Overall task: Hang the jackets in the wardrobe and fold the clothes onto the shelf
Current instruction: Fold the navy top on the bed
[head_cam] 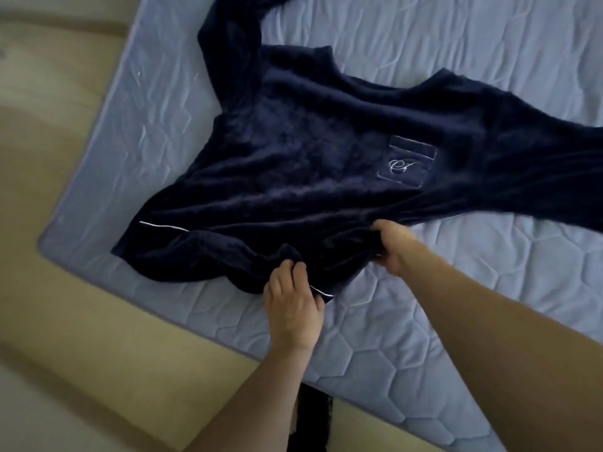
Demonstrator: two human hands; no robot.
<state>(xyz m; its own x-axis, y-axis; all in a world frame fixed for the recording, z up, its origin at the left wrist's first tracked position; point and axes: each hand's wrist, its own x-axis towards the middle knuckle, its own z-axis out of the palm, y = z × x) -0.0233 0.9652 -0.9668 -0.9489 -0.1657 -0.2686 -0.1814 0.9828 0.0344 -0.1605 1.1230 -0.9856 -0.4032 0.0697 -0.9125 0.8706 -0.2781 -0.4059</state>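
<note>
A navy velour top [310, 158] lies spread on the quilted blue mattress [408, 321] beyond both hands, its bunched hem gripped by the left hand [292, 303] and right hand [396, 244]

Bare mattress [440, 308] beside top [293, 158]; passable.

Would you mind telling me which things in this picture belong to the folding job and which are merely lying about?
Part of the job:
- navy top, spread out on the mattress
- left hand, gripping its hem
- right hand, gripping the hem further along

Just there:
- blue quilted mattress, serving as the work surface
- beige floor
- a dark object at the mattress edge, too hidden to identify
</note>
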